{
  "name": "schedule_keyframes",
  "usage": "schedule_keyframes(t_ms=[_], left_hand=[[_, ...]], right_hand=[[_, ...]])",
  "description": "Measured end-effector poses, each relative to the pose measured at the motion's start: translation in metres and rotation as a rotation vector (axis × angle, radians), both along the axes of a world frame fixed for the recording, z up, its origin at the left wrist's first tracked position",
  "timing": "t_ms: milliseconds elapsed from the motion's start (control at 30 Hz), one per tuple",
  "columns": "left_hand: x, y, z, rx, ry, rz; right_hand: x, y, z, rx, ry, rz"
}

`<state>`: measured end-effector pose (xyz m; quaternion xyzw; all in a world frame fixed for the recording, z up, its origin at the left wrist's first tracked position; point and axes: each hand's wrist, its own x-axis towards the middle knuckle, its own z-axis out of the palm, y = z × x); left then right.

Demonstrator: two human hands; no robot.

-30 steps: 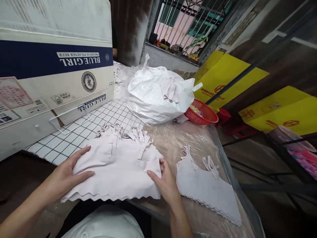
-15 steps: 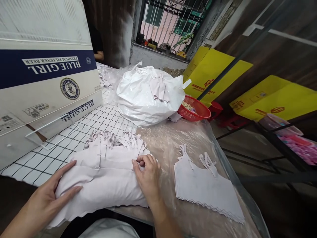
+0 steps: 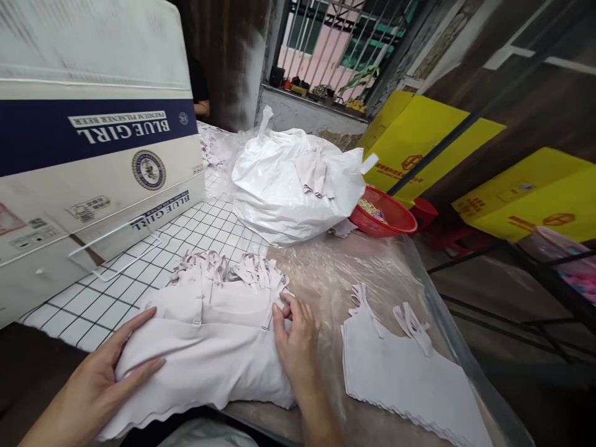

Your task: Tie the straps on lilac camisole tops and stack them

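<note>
A thick pile of pale pinkish-grey strappy tops (image 3: pixel 200 366) lies at the table's front edge, with bunched straps (image 3: pixel 251 270) at its far side. Small strap sliders show on the upper tops. My left hand (image 3: pixel 112 366) rests on the pile's left end, thumb and forefinger stretched apart over the cloth; its other fingers are hidden. At the pile's right edge, my right hand (image 3: pixel 298 329) has thumb and forefinger pinched at a top's side, close to a strap slider. To the right, a flat stack of similar tops (image 3: pixel 400 379) lies on plastic sheeting.
A Blue Girl beer carton (image 3: pixel 107 167) stands at the left, a white wire frame (image 3: pixel 123 261) before it. Behind the pile are a full white plastic bag (image 3: pixel 288 198) and a red basket (image 3: pixel 395 217). Yellow boards (image 3: pixel 437 143) lean beyond. Another person's arm (image 3: pixel 201 102) shows behind the carton.
The whole view has shifted, so things appear further right and slightly lower. My hands keep nearly the same places on the pile; the strap by my right fingers shows more clearly.
</note>
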<state>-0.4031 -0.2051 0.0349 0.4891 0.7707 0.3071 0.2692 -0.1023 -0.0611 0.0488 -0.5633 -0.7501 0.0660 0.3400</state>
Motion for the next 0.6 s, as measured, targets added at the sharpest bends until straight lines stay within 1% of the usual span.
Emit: schedule_keyframes(t_ms=[67, 133, 200, 300, 400, 467, 600], left_hand=[[0.005, -0.001, 0.008, -0.023, -0.052, 0.009], [0.010, -0.001, 0.014, -0.024, -0.104, 0.017], [0.013, 0.000, 0.017, -0.012, -0.144, 0.022], [0.016, 0.000, 0.015, 0.029, -0.195, 0.035], [0.017, 0.000, 0.013, 0.045, -0.226, 0.054], [0.017, 0.000, 0.013, 0.050, -0.231, 0.065], [0.021, 0.001, 0.018, 0.040, -0.267, 0.072]], right_hand=[[-0.002, 0.001, 0.003, 0.075, -0.038, 0.009], [-0.011, -0.002, 0.008, 0.161, -0.083, 0.035], [-0.029, -0.011, 0.014, 0.197, -0.117, 0.121], [-0.063, -0.030, 0.020, 0.147, -0.108, 0.309], [-0.089, -0.045, 0.021, 0.074, -0.096, 0.433], [-0.098, -0.051, 0.019, 0.050, -0.104, 0.464], [-0.101, -0.056, 0.015, 0.032, -0.148, 0.473]])
